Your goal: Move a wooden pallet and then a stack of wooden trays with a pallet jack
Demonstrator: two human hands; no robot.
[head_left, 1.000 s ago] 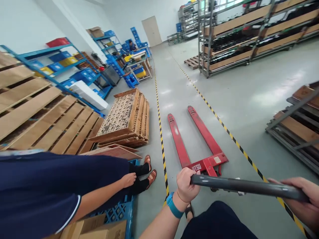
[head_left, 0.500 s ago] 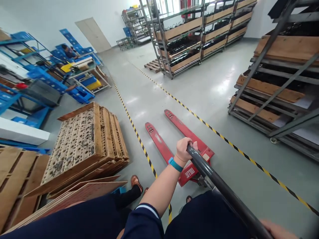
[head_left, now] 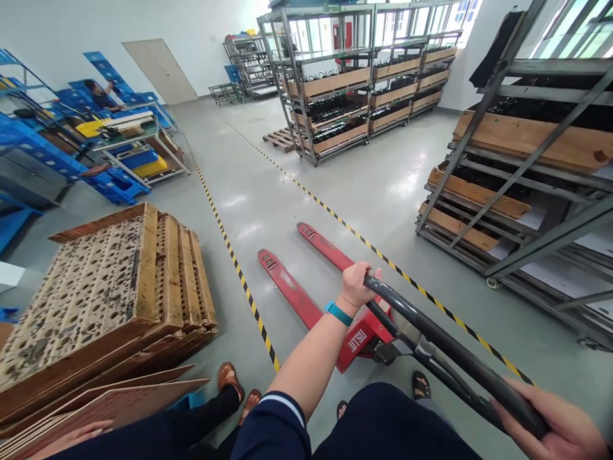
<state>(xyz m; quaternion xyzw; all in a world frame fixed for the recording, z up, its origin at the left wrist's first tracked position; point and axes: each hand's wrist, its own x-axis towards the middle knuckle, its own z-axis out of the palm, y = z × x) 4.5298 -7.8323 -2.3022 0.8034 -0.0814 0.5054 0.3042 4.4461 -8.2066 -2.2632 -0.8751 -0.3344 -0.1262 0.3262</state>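
Two forks of the jack on the floor, between striped lines | left hand closed round the handle, far end | right hand curled round near end | best steered evenly, forks clear of trays

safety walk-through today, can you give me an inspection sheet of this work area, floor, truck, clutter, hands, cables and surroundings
Surface: glossy grey floor with yellow-and-black tape lines.
Job's things: red pallet truck, forks between the lines; dark handle bar.
Clutter: stacked wooden trays and thin boards at left, with a co-worker's hand at the boards.
Hands: left hand and right hand grip opposite ends of the bar.
Cables: nothing seen that is clearly one.
Surroundings: loaded metal racks; another person far left.
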